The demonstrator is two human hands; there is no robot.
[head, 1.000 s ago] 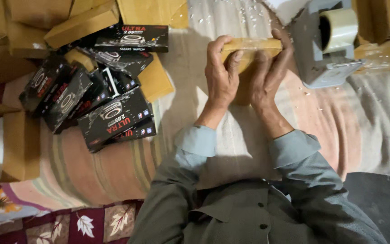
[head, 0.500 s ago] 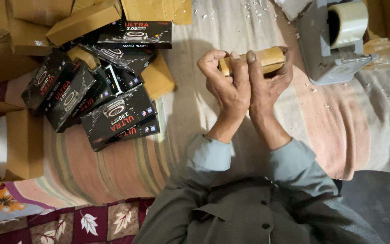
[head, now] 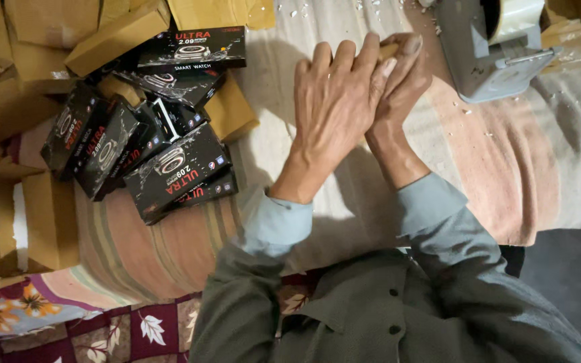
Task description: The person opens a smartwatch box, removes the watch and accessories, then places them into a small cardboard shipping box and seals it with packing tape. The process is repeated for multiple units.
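Observation:
Both my hands are closed around a small tan cardboard box (head: 389,50), of which only a sliver shows between the fingers. My left hand (head: 334,101) lies over the top, fingers spread across it. My right hand (head: 405,77) wraps it from the right side underneath. The hands hover over a striped cloth (head: 506,168), just left of a grey tape dispenser (head: 482,57) that carries a roll of clear tape (head: 514,17).
A heap of several black product boxes (head: 169,168) lies at the left, mixed with tan cardboard boxes (head: 119,37). More flat cardboard (head: 48,215) sits at the far left edge. Small white scraps dot the cloth near the top. A floral fabric (head: 102,323) lies at bottom left.
My hands have turned the tan box and closed tighter over it; the left hand now covers most of it. The view has shifted slightly.

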